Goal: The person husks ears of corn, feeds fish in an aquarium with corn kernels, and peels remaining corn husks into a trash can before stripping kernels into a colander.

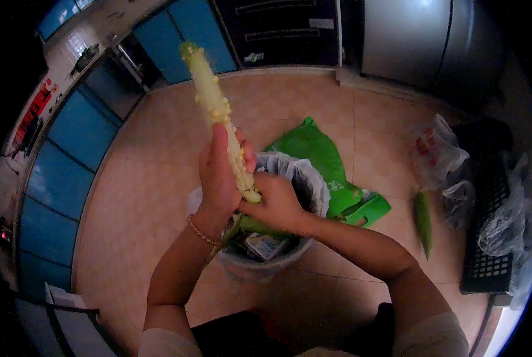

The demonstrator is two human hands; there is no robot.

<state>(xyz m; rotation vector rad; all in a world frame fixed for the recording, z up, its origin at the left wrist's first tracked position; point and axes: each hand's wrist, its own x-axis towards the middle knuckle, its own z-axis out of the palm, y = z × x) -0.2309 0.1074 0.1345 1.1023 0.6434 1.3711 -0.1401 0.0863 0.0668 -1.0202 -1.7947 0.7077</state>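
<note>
A pale corn cob (211,89) with only scattered yellow kernels slants upward in front of me, its greenish tip at the top. My left hand (217,172) is closed around its lower half, thumb along the near side. At the cob's bottom end my right hand (275,202) is closed, fingers curled at the base where green husk (251,225) hangs. Exactly what the right fingers pinch is partly hidden. Both hands are above a trash bin (304,178) lined with a whitish bag, with husk and a small packet (266,245) inside.
Behind the bin, a green bag (313,149) lies on the tiled floor (153,149). An unpeeled ear of corn (422,223) lies at right, near plastic bags (435,152) and a dark crate (486,262). Blue cabinets (69,166) line the left side.
</note>
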